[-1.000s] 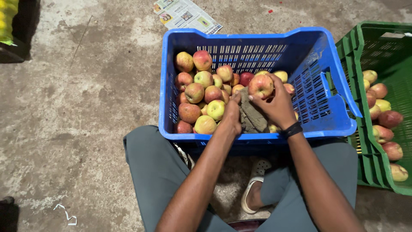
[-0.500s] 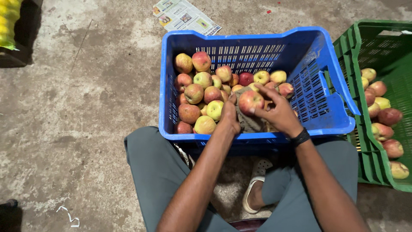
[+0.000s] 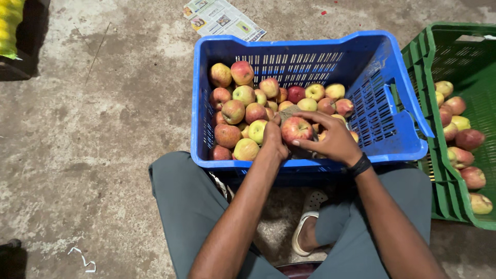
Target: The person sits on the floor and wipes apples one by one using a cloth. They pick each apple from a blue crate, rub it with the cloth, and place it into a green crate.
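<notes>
A blue plastic crate (image 3: 392, 139) sits in front of me, holding several red and yellow-green apples. My right hand (image 3: 333, 139) grips one red apple (image 3: 296, 128) over the near side of the crate. My left hand (image 3: 274, 138) is pressed against that same apple from the left, and a brownish cloth (image 3: 291, 110) shows behind it; which hand holds the cloth I cannot tell. A black band circles my right wrist.
A green crate (image 3: 439, 170) with more apples (image 3: 467, 138) stands to the right, touching the blue one. A newspaper sheet (image 3: 223, 18) lies on the concrete floor behind. My knees in grey trousers flank a white sandal (image 3: 305, 232). A yellow mesh bag (image 3: 10, 26) is at top left.
My right hand carried the red apple from the crate's middle toward the near left, meeting my left hand. The view shifted slightly.
</notes>
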